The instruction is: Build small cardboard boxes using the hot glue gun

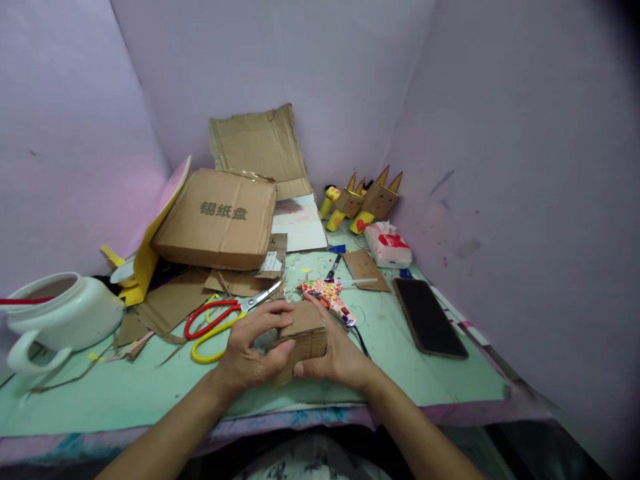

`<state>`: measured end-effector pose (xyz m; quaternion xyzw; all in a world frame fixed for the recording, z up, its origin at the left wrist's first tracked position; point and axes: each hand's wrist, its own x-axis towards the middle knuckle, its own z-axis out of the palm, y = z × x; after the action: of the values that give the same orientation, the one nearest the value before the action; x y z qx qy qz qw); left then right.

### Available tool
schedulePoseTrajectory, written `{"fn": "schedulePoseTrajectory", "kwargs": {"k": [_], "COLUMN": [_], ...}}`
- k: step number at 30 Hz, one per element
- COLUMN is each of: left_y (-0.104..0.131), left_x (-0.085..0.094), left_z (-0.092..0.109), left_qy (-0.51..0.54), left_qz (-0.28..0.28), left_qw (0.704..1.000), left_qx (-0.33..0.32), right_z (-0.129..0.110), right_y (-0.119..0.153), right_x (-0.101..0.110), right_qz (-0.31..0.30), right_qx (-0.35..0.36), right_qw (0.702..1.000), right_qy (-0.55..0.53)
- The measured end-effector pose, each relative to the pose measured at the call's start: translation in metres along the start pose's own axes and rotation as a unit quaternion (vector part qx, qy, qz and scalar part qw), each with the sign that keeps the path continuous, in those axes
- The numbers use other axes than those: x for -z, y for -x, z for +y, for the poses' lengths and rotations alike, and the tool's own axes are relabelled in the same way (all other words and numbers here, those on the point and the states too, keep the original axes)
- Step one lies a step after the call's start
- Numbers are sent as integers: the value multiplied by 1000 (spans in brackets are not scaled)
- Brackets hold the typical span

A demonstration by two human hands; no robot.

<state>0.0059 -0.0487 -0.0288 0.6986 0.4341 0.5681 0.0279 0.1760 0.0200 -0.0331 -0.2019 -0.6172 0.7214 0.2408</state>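
Note:
A small brown cardboard box (306, 337) is held between my two hands near the table's front edge. My left hand (255, 343) grips its left side, with the thumb on the near face and fingers over the top. On the right side my right hand (337, 350) is wrapped round it, thumb on the near face. Just behind the box lies a glue gun (327, 293) with a colourful pattern and a black cord. Scissors (215, 323) with red and yellow handles lie to the left of my left hand.
A large cardboard box (220, 220) sits on scraps at the back left. A white pot (75, 313) stands far left. A phone (430, 317), tissue pack (389, 245) and decorated cardboard figures (377, 200) are on the right.

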Motion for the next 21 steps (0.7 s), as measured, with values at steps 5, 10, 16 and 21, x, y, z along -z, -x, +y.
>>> {"fn": "schedulePoseTrajectory", "kwargs": {"k": [5,10,16,21], "left_y": [-2,-3,-4,-4], "left_x": [0,0,-1,0], "left_z": [1,1,2,2], "left_qy": [-11,-15,-17,-17], "left_qz": [-2,4,2,9], "left_qw": [1000,1000,1000,1000], "left_qx": [1,-9,-17,-25], "right_z": [1,2,3,4], "right_y": [0,-1,-1,-1], "right_x": [2,1,2,2], "right_qz": [-4,-3,-4,-3], "right_qx": [5,9,7,7], "right_qw": [1000,1000,1000,1000], "right_qy": [3,3,-7,-9]}}
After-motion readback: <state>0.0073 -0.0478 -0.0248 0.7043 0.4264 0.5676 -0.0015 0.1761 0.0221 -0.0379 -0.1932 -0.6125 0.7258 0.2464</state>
